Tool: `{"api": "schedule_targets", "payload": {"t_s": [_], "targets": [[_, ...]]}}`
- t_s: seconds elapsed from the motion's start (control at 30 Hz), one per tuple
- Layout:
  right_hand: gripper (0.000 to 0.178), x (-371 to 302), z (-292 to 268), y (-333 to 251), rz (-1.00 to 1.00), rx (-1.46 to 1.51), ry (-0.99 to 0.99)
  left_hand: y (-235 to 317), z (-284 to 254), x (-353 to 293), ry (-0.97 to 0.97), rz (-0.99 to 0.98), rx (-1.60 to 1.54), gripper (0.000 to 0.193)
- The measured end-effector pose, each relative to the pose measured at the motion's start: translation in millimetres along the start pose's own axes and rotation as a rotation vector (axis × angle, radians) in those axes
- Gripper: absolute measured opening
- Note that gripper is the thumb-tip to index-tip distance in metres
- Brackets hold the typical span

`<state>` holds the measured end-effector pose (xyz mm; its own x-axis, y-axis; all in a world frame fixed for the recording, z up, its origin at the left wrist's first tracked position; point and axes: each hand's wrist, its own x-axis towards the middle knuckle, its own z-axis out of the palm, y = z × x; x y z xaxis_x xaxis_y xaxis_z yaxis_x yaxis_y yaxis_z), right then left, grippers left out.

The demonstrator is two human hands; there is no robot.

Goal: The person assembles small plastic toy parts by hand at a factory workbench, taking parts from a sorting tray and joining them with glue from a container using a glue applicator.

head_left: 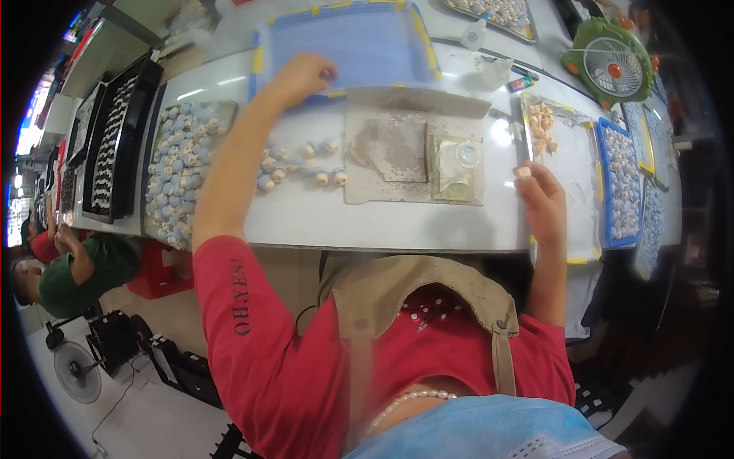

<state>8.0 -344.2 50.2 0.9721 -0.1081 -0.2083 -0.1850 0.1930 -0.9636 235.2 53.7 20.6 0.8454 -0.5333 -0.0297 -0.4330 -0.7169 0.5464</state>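
My left hand (pixel 310 75) reaches far forward over the near edge of a blue tray (pixel 352 50) with yellow tape along its rim. Its fingers are curled together, and whatever they may hold is hidden. At the right, my right hand (pixel 544 200) is raised above the table, pinching a small beige piece (pixel 523 173) between thumb and fingertips. Between the hands lies a stained cardboard sheet (pixel 367 180), bearing a small clear round container (pixel 468 155) on a square pad. Several small blue-and-cream figures (pixel 322 178) lie loose left of the cardboard.
A tray of many blue-and-cream figures (pixel 180 180) stands left. At right, a taped tray (pixel 573 153) holds beige pieces (pixel 541 126), beside a blue basket (pixel 618 183) of small parts. White bottles (pixel 474 34) and a green fan (pixel 612 65) stand behind. Another person (pixel 84 271) sits left.
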Motion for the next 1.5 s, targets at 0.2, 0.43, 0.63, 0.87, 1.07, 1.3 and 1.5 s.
{"api": "schedule_targets", "payload": {"t_s": [0.2,0.43,0.63,0.87,1.07,1.3,1.5], "targets": [[0.025,10,30,-10,0.009,-0.147,-0.033,-1,11,-15,0.213,0.038,0.105,0.019],[0.022,14,43,-8,-0.353,-0.609,-0.012,110,40,-88,0.147,-0.098,-1.146,0.028],[0.019,21,71,-19,-0.629,-0.958,-0.085,152,96,-133,-0.056,-0.210,-1.523,0.035],[0.017,26,84,-17,-0.689,-1.101,-0.158,169,129,-140,-0.140,-0.265,-1.815,0.037],[0.021,29,88,-27,-0.724,-1.292,-0.287,170,137,-132,-0.088,-0.248,-1.891,0.037],[0.026,31,101,-48,-0.730,-1.502,-0.524,180,143,-119,-0.032,-0.259,-1.925,0.035],[0.025,36,92,-47,-0.716,-1.417,-0.541,187,146,-110,-0.017,-0.279,-1.981,0.034]]}}
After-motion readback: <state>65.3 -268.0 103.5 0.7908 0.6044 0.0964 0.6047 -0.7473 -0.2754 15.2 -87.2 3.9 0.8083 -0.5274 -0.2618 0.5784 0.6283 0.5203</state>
